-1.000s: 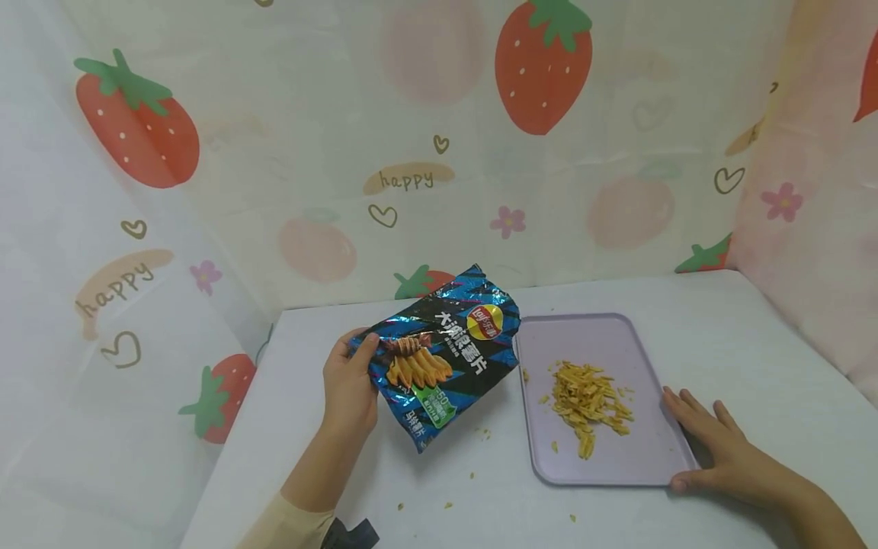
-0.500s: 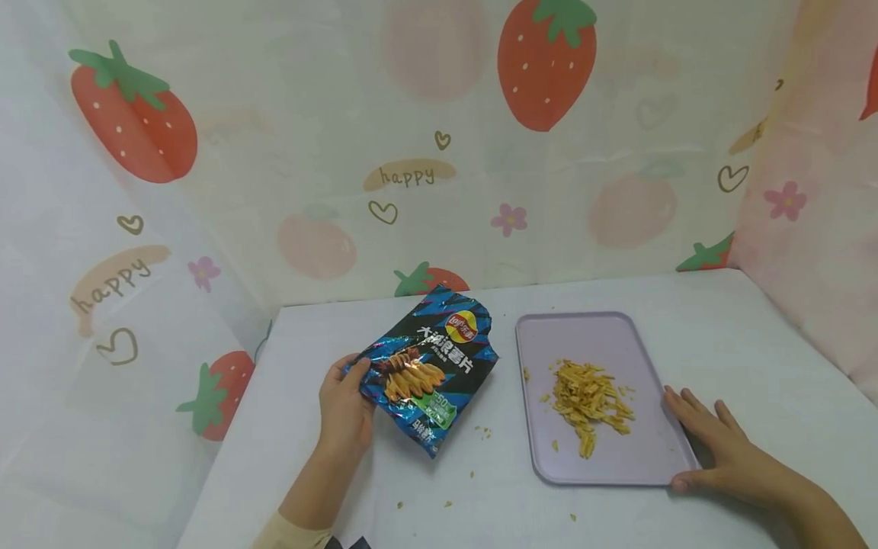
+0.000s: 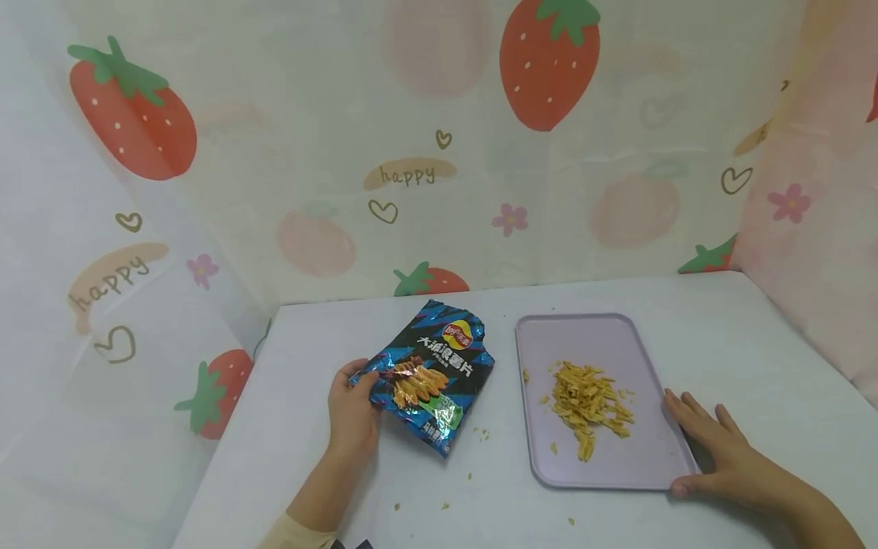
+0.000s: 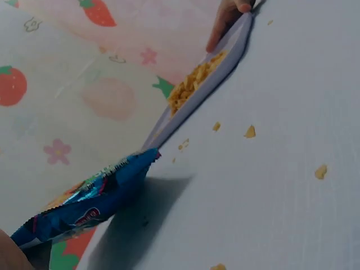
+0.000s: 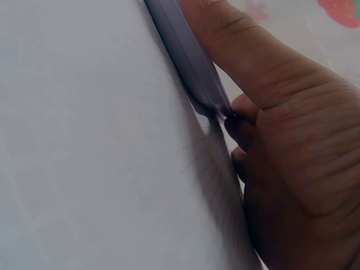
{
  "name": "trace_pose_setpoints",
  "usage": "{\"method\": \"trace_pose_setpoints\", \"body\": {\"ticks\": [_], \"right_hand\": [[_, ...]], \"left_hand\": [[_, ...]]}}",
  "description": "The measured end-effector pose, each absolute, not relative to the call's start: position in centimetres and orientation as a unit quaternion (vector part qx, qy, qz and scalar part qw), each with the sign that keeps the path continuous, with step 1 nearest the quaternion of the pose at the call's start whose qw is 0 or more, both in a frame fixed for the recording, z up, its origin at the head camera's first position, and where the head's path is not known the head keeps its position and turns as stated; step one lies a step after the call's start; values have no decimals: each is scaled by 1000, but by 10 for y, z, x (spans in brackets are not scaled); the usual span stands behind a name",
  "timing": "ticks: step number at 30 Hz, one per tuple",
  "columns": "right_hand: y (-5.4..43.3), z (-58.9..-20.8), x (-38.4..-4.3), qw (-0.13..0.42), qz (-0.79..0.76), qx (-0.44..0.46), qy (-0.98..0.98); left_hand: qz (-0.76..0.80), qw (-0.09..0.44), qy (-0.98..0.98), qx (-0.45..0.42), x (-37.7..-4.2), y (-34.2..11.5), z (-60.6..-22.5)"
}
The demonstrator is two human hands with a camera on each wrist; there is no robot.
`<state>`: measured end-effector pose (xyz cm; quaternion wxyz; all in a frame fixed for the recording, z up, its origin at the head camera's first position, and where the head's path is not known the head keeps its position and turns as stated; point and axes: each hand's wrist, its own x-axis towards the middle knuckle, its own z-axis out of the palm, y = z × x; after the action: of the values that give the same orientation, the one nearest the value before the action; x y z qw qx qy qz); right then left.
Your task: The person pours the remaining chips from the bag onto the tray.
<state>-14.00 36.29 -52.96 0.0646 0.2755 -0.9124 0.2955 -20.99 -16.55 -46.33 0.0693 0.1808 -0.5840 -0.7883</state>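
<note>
My left hand point(image 3: 354, 415) pinches a blue and black potato chip bag point(image 3: 428, 374) by its left edge, thumb on the printed face. The bag tilts, its upper right end ragged; in the left wrist view the bag point(image 4: 93, 197) casts a shadow on the table. To its right lies a pale purple tray point(image 3: 638, 465) bearing a heap of broken chips point(image 3: 588, 400). My right hand point(image 3: 737, 461) rests at the tray's right edge, fingers spread and the thumb at the near corner. In the right wrist view, the thumb point(image 5: 264, 56) lies along the tray's rim point(image 5: 188, 62).
Crumbs point(image 3: 483, 433) dot the white table point(image 3: 274, 473) between bag and tray and along the front. A strawberry-print cloth point(image 3: 405, 91) hangs behind the table and at both sides.
My left hand has brought the bag lower and to the left, away from the tray, and tilted it differently. My right hand and the tray stay in place.
</note>
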Motion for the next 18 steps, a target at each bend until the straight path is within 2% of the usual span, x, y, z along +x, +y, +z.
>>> {"method": "trace_pose_setpoints", "body": {"ticks": [5, 11, 18], "right_hand": [[363, -529, -140, 67, 293, 277, -913], [359, -528, -140, 72, 297, 286, -908], [362, -531, -140, 78, 288, 283, -912]], "left_hand": [[-701, 56, -690, 172, -210, -170, -469], [-573, -8, -807, 142, -204, -183, -466], [-571, -44, -812, 114, -194, -190, -477]]}}
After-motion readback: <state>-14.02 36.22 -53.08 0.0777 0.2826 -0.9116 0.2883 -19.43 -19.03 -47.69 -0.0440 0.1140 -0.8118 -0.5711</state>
